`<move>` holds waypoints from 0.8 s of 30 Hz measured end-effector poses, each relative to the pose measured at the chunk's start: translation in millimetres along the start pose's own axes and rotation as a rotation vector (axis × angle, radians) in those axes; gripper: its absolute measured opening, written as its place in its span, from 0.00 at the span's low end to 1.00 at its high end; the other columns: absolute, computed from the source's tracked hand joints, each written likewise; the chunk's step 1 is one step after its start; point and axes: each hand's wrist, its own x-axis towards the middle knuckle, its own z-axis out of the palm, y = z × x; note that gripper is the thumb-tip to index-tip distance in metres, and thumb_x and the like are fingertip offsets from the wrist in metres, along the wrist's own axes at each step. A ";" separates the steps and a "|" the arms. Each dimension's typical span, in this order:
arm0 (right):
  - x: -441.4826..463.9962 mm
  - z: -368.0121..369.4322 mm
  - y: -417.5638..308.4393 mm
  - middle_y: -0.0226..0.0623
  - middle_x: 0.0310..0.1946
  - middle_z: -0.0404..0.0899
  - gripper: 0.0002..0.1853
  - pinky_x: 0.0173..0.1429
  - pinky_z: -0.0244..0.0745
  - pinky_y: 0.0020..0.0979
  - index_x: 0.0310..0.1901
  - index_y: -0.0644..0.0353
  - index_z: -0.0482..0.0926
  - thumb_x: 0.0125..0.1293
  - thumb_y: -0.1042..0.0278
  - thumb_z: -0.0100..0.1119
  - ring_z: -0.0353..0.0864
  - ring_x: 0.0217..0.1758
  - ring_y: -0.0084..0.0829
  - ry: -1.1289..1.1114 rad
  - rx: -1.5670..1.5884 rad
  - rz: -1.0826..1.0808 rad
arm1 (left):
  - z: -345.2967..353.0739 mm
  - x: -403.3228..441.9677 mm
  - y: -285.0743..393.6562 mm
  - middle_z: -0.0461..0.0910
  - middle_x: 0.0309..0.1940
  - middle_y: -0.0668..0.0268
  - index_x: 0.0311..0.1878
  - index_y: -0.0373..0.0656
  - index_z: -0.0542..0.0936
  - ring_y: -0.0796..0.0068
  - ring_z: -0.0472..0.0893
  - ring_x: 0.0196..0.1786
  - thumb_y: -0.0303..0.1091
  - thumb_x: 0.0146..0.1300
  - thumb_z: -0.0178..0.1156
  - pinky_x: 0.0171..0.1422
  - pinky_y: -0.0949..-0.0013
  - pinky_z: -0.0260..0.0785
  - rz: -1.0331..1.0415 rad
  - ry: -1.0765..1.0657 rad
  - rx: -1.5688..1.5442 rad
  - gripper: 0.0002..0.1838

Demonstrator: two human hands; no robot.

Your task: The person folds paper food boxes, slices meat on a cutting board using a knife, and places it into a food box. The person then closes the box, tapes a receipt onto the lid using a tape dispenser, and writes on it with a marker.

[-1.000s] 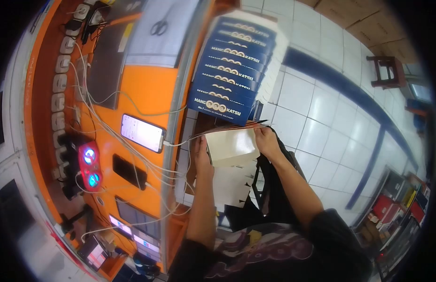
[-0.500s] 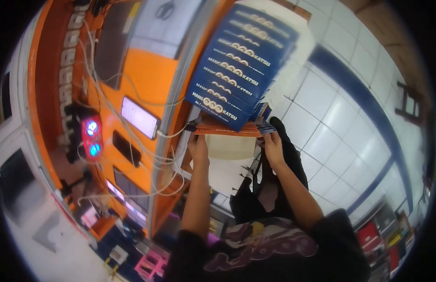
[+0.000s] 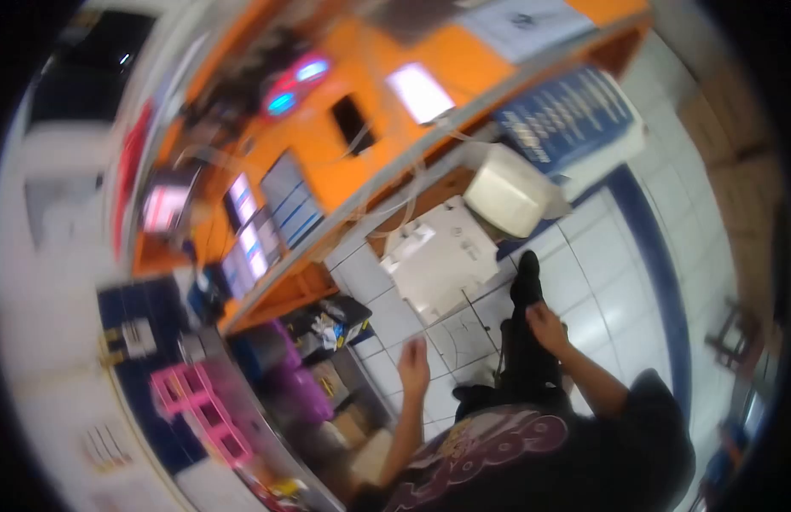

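Note:
My left hand [image 3: 414, 365] hangs over the tiled floor, away from any object, its fingers blurred together. Above my dark-clothed leg is my right hand [image 3: 546, 328], its fingers also smeared by motion. I see nothing held in either hand. Ahead of them stands a white lidded box [image 3: 442, 260]. Beyond it sits a cream container [image 3: 508, 192], beside the overlapping blue printed packages [image 3: 566, 119] under the orange counter's edge.
The orange counter [image 3: 327, 162] carries a lit phone [image 3: 421, 92], a dark phone [image 3: 353, 124], screens and loose cables. A pink rack [image 3: 203, 410] is at the lower left, cardboard boxes [image 3: 741, 188] at the right, and a small stool [image 3: 736, 337] below them.
Both hands have let go of the orange-edged packages and moved apart, nearer my body. The view has swung left, so the counter and blue packages appear farther up and right.

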 end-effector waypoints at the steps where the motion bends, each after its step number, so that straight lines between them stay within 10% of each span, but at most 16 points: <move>1: -20.0 17.5 -2.4 0.52 0.36 0.86 0.19 0.47 0.80 0.45 0.43 0.61 0.82 0.73 0.49 0.58 0.87 0.39 0.50 -0.112 -0.188 -0.106 | -40.6 -52.3 -32.5 0.85 0.42 0.60 0.54 0.35 0.82 0.74 0.83 0.46 0.40 0.78 0.58 0.54 0.68 0.76 -0.085 -0.039 -0.025 0.16; 7: -165.5 185.1 -32.5 0.50 0.33 0.87 0.22 0.49 0.80 0.51 0.43 0.60 0.84 0.70 0.46 0.58 0.88 0.42 0.55 -0.723 -0.595 -0.402 | -158.6 -416.0 -344.8 0.85 0.40 0.64 0.50 0.39 0.81 0.73 0.84 0.37 0.41 0.74 0.61 0.39 0.72 0.72 -0.531 0.920 -0.587 0.14; 9: -225.0 268.0 -23.6 0.40 0.37 0.89 0.19 0.47 0.82 0.39 0.46 0.59 0.85 0.71 0.49 0.60 0.90 0.39 0.39 -0.811 -0.878 -0.508 | -149.2 -523.7 -401.3 0.84 0.39 0.64 0.48 0.40 0.81 0.74 0.83 0.36 0.42 0.73 0.61 0.37 0.73 0.70 -0.652 1.196 -0.709 0.14; 14: -420.3 476.5 46.9 0.40 0.31 0.86 0.13 0.34 0.78 0.31 0.47 0.64 0.81 0.75 0.61 0.57 0.84 0.30 0.30 -1.639 -0.839 -0.422 | -133.6 -702.3 -331.2 0.87 0.37 0.61 0.47 0.35 0.84 0.72 0.85 0.39 0.34 0.75 0.57 0.46 0.68 0.78 -0.815 1.611 -0.833 0.12; 24: -695.9 660.1 178.1 0.43 0.34 0.87 0.13 0.34 0.81 0.30 0.50 0.67 0.80 0.74 0.64 0.61 0.87 0.33 0.29 -2.077 -1.564 -0.856 | -142.3 -879.7 -354.1 0.87 0.46 0.61 0.58 0.37 0.83 0.71 0.84 0.47 0.44 0.76 0.60 0.56 0.65 0.76 -1.070 2.085 -1.043 0.19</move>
